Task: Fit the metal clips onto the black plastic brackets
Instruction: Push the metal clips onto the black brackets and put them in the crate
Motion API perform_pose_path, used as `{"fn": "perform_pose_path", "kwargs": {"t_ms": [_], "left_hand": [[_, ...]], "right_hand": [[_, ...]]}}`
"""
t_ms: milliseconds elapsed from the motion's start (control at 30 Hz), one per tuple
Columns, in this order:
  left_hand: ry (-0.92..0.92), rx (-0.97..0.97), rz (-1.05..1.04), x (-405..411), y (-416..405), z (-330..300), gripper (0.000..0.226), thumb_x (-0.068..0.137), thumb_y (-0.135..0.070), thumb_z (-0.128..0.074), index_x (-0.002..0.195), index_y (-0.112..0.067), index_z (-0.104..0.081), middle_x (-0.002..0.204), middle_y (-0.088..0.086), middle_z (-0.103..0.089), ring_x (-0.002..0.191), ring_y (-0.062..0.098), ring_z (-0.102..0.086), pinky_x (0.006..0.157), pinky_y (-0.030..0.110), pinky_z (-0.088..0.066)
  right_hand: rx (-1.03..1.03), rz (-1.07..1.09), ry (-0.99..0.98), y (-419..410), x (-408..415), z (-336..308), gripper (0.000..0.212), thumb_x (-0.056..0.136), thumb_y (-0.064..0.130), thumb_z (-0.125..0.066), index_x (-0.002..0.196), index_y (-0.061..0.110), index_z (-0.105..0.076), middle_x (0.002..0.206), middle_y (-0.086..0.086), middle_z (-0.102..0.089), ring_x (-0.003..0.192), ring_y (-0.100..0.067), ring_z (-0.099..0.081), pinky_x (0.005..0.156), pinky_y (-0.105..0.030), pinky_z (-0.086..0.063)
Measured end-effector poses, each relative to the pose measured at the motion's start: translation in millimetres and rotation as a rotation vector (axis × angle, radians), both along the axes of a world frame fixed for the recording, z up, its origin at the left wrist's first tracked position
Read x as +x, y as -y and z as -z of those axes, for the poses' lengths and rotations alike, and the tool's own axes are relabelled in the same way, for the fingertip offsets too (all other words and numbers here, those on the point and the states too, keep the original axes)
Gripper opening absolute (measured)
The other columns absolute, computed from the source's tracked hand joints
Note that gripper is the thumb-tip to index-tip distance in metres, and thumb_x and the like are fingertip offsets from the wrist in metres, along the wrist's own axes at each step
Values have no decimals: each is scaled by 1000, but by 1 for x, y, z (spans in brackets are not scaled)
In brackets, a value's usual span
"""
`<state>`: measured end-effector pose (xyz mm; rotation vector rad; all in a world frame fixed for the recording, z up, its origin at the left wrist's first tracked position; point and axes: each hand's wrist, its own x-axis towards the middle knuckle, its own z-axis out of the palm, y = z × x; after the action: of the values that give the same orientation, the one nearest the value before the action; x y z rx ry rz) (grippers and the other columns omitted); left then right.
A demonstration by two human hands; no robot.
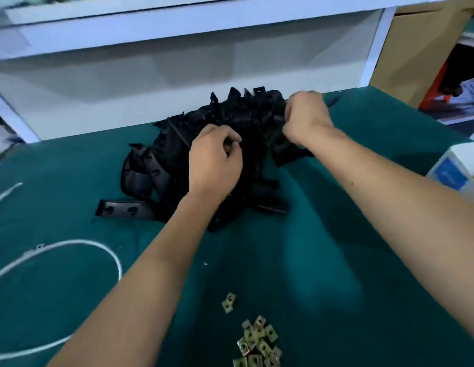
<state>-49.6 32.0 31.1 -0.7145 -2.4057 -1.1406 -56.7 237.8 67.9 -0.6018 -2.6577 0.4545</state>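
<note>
Left hand and right hand, fingers curled into the brackets; actual hold indiscernible. Free 1 bracket cleanly before taking clips.

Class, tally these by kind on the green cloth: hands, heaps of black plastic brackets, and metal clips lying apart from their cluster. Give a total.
Hands: 2 (left hand, right hand)
Heap of black plastic brackets: 1
Metal clip apart from the cluster: 1
Total: 4
</note>
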Motion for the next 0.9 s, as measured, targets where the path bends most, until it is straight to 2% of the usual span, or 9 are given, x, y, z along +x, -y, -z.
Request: {"fn": "perform_pose_path", "kwargs": {"t_ms": [167, 300, 367, 467, 567, 667, 767, 833, 900], "left_hand": [[178, 289, 63, 52, 30, 28, 14, 97, -18, -64, 110, -21, -69, 108, -1, -66, 91, 3, -64, 81, 21, -56], [392, 509, 310, 75, 46, 38, 49, 97, -6, -65, 144, -6, -50, 144, 16, -56, 132, 24, -58, 113, 45, -48], [282, 526, 358, 81, 54, 43, 52, 99, 0, -57, 148, 5, -40, 146, 22, -51, 134, 27, -55, 114, 40, -46], [234, 634, 254, 85, 65, 38, 40, 105, 2, -47, 144, 8, -44, 132, 22, -58, 120, 22, -64, 101, 36, -54], [-24, 628, 195, 85, 81, 35, 21, 99, -1, -63, 119, 5, -60, 114, 19, -66, 112, 29, -65, 102, 45, -52], [-214, 460, -142, 77, 103, 34, 27, 95, -23, -68, 107, 0, -61, 84, -2, -68, 75, 20, -66, 71, 38, -54], [-183, 199, -229, 78, 116, 43, 59, 89, -24, -60, 143, -10, -39, 102, 1, -75, 82, 25, -65, 68, 34, -50], [-131, 120, -178, 78, 118, 49, 82, 88, -19, -65, 158, -21, -22, 128, -2, -71, 110, 19, -60, 82, 19, -45], [-32, 93, -96, 76, 119, 55, 88, 87, -15, -70, 159, -28, -23, 132, -5, -69, 111, 14, -65, 91, 10, -45]], "right_hand": [[-469, 38, -541, 51, 67, 7, 22, 76, -5, -55, 82, 13, -68, 86, 2, -64, 73, -8, -53, 66, -8, -39], [-1527, -237, -396, 116, 106, 25, 19, 95, -4, -59, 83, 10, -65, 80, -7, -64, 77, -17, -63, 62, -29, -55], [-1669, -413, -284, 137, 119, 35, 17, 101, 0, -54, 90, 7, -65, 79, -8, -65, 69, -15, -65, 55, -27, -54], [-1467, -582, -267, 155, 127, 44, 19, 107, 19, -53, 98, 8, -66, 80, -5, -67, 68, -15, -66, 63, -34, -58], [-1027, -601, -363, 153, 131, 49, 24, 103, 35, -61, 103, 11, -63, 89, -3, -66, 86, -18, -67, 76, -46, -62], [-666, -847, -136, 131, 145, 57, 14, 96, 28, -73, 92, 15, -69, 83, 10, -68, 75, -6, -63, 68, -28, -55], [-384, -1013, 331, 114, 161, 68, 9, 84, 27, -86, 90, 27, -80, 89, 14, -71, 83, -4, -64, 71, -17, -45], [-358, -1017, 423, 111, 165, 73, 21, 79, 31, -89, 96, 37, -80, 95, 20, -65, 94, -3, -60, 75, -13, -41], [-301, -1023, 416, 114, 166, 74, 25, 76, 36, -90, 98, 42, -78, 98, 25, -61, 101, -1, -56, 80, -9, -37]]}}
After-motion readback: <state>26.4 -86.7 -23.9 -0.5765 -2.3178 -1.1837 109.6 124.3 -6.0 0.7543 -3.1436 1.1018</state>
